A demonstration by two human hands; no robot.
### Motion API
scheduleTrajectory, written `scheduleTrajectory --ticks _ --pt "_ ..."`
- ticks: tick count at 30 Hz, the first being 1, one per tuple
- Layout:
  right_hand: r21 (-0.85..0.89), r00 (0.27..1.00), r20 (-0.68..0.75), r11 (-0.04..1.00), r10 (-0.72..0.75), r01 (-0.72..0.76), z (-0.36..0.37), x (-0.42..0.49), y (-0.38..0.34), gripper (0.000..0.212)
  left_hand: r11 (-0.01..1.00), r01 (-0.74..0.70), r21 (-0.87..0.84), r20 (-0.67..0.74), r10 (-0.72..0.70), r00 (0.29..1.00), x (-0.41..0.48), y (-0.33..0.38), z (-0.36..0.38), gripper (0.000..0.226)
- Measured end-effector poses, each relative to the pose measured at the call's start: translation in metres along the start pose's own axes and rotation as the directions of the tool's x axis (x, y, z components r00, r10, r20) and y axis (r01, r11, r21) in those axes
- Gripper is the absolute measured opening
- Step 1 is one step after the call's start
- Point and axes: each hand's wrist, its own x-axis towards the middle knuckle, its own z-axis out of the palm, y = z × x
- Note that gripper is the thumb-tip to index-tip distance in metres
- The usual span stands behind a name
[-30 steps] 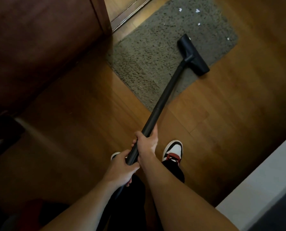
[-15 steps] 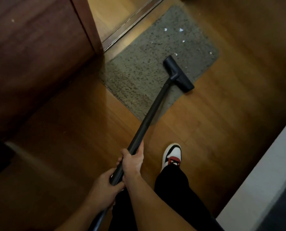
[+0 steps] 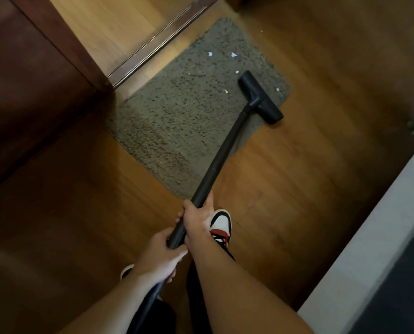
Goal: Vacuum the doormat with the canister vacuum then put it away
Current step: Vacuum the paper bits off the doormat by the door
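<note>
A grey-green shaggy doormat [image 3: 184, 116] lies on the wooden floor before a door sill. Several white paper scraps [image 3: 233, 54] dot its far half. The black vacuum wand [image 3: 221, 155] runs from my hands up to a black floor head [image 3: 260, 97] resting on the mat's right edge, part of it over the floor. My right hand [image 3: 198, 219] grips the wand higher up; my left hand [image 3: 160, 255] grips it just below, where the hose begins. The canister is out of view.
A dark red-brown door or cabinet [image 3: 32, 88] stands at the left. A metal door sill [image 3: 157, 42] crosses the top. A pale ledge [image 3: 370, 249] runs along the right. My shoes [image 3: 221, 225] stand on the wooden floor just behind the mat.
The floor head has slid back and to the right across the mat, now reaching its right edge. Both hands have stayed on the wand. The view has shifted as my head moved.
</note>
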Motion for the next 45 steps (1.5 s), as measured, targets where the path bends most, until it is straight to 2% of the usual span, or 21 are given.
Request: scheduleTrajectory --ticks 5,11,16,22,29,36,41,45 --pt "0.057 0.999 -0.040 0.998 0.008 -0.005 -0.021 0.038 -0.039 0.080 0.999 0.010 0.037 0.029 -0.011 1.000 0.031 0.050 0.019 0.005" --pt "0.020 0.999 -0.047 1.000 0.013 -0.012 -0.047 0.067 -0.078 0.082 1.000 0.001 -0.012 0.063 0.000 0.998 0.053 0.088 0.045 0.011" --pt "-0.003 0.999 -0.047 1.000 0.005 -0.006 -0.061 0.087 -0.102 0.083 1.000 -0.007 -0.007 0.045 0.008 0.999 0.069 0.110 0.063 0.007" --pt "-0.005 0.999 -0.033 1.000 -0.012 0.012 -0.059 0.086 -0.104 0.081 1.000 -0.008 -0.008 0.046 0.008 0.999 0.066 0.115 0.061 0.013" --pt "-0.049 1.000 0.012 0.998 0.028 -0.027 -0.040 0.050 -0.066 0.085 0.998 0.005 -0.062 0.020 -0.004 1.000 0.031 0.076 0.043 0.016" --pt "-0.099 0.997 0.057 0.994 0.042 -0.036 -0.008 -0.013 -0.007 0.079 0.998 0.052 -0.035 -0.061 -0.054 0.997 -0.013 0.002 0.011 0.014" --pt "-0.119 0.995 0.093 0.992 0.047 -0.036 0.019 -0.049 0.036 0.083 1.000 0.027 -0.015 -0.079 -0.028 0.996 -0.048 -0.042 -0.016 0.016" --pt "-0.140 0.990 0.131 0.990 0.048 -0.029 0.036 -0.075 0.066 0.085 0.994 0.061 -0.092 -0.067 -0.068 0.995 -0.069 -0.076 -0.035 0.015"
